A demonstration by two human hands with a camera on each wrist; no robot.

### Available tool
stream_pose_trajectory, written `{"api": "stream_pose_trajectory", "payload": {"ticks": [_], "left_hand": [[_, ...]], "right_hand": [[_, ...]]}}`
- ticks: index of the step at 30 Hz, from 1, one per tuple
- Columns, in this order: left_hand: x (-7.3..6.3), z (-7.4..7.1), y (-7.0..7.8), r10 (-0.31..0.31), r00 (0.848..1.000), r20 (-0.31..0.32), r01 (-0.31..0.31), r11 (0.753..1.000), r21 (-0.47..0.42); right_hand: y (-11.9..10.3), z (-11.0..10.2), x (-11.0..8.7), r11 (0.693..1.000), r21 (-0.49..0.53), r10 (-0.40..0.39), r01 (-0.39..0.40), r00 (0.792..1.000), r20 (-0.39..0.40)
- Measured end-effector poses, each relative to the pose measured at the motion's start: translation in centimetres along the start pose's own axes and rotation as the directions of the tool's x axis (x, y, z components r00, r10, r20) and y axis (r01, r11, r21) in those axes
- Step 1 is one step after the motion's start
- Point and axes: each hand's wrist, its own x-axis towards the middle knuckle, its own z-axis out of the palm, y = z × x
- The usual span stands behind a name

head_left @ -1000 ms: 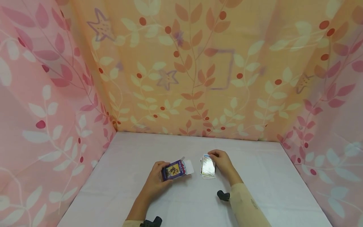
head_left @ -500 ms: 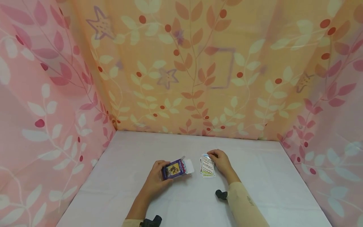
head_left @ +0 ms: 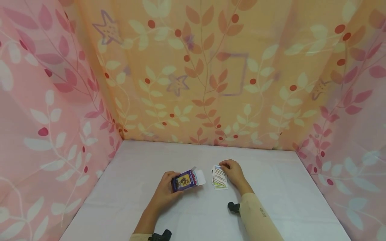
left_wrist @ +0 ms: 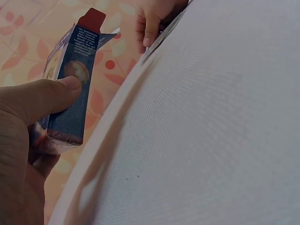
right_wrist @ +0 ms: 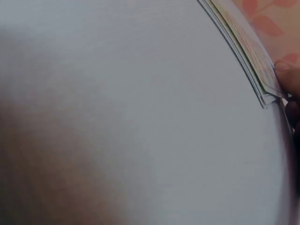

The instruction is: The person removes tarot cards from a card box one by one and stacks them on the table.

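My left hand (head_left: 166, 190) grips a dark purple card box (head_left: 184, 180) with a picture on its face. The box's end flap (head_left: 200, 177) stands open towards the right. In the left wrist view the thumb presses along the narrow printed side of the box (left_wrist: 77, 101), which is held off the table. A small stack of cards (head_left: 220, 177) lies on the table to the right of the box, slightly fanned, with lines of print on the top one. My right hand (head_left: 234, 171) pinches the top card (right_wrist: 255, 51) at its far right corner, thumb above and fingers below.
A white cloth covers the table (head_left: 193, 214). Behind it hangs an orange leaf-patterned curtain (head_left: 169, 110), with pink curtains (head_left: 69, 134) at the sides. Dark wrist devices (head_left: 233, 207) sit by both sleeves.
The glare on the top card has gone and its printed lines now show. My right hand has shifted very slightly left. The left hand and box stay nearly still.
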Motion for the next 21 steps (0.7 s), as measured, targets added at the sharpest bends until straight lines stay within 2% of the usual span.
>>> {"api": "stream_pose_trajectory", "payload": {"ticks": [10,16,21], "left_hand": [[0.0,0.2,-0.4,0.014,1.000,-0.007,-0.014,1.000,0.001],[0.2,0.1,-0.5,0.015,1.000,-0.010,-0.015,1.000,-0.020],[0.1,0.2,-0.8,0.009,1.000,-0.003,-0.009,1.000,-0.021]], "right_hand": [[0.3,0.0,-0.1,0.992,-0.087,-0.097,0.096,0.995,-0.006],[0.1,0.0,0.2,0.996,-0.058,-0.072,0.072,0.997,-0.002],[-0.7,-0.4,-0.1,1.000,-0.003,0.005,-0.005,1.000,0.024]]}}
